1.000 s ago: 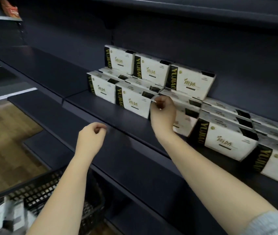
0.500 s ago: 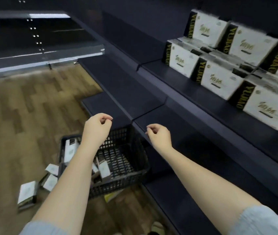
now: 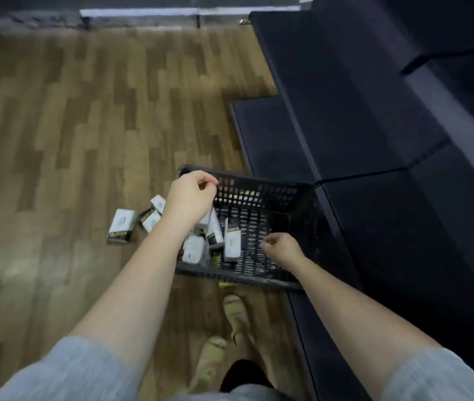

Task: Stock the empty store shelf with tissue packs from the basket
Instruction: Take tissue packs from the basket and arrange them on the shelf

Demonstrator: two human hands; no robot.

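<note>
A black plastic basket stands on the wooden floor against the base of the dark shelf unit. Several white tissue packs lie jumbled in its left half. My left hand hovers over the basket's far left corner with loosely curled fingers and holds nothing. Over the basket's right half, my right hand is also loosely curled, with nothing in it. The stocked shelf is out of view.
More tissue packs lie loose on the wooden floor to the left of the basket. My feet in sandals stand just before the basket. Dark lower shelf boards run along the right side.
My view has swung down from the stocked shelf to the basket. My right hand left the packs on the shelf and dropped over the basket; my left hand came down with it.
</note>
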